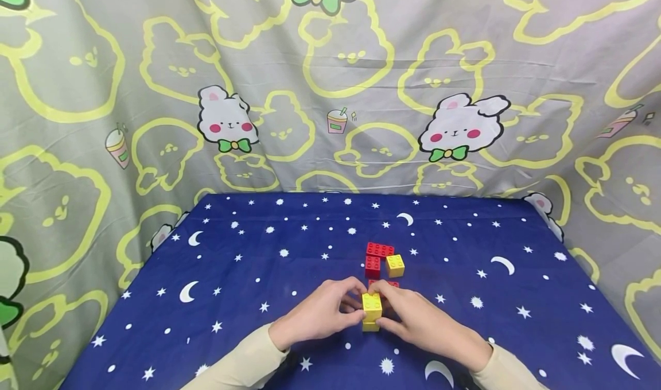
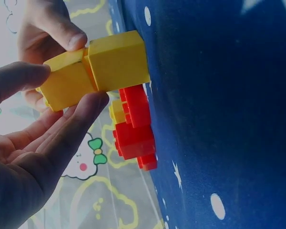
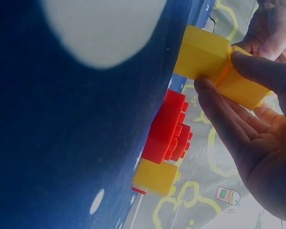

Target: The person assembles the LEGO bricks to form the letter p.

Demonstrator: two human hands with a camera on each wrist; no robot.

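Note:
Near the front of the table, an upper yellow toy building brick (image 1: pixel 372 304) sits on a lower yellow brick (image 1: pixel 370 326). A thin gap shows along part of their seam in the left wrist view, and the upper one looks slightly tilted. My left hand (image 1: pixel 327 312) pinches the upper brick from the left, thumb near its studded top and a finger by the seam. From the right, my right hand (image 1: pixel 420 321) pinches it too, with thumb (image 3: pixel 250 64) and forefinger close to the seam. The lower brick (image 2: pixel 119 59) stands on the cloth.
Just behind the hands lies a red brick (image 1: pixel 391 284), partly hidden. Farther back are a small red brick (image 1: pixel 372 267), a longer red brick (image 1: pixel 380 249) and another yellow brick (image 1: pixel 395 265). A dark blue starry cloth (image 1: pixel 248 298) covers the table; a patterned curtain (image 1: pixel 289 63) hangs behind.

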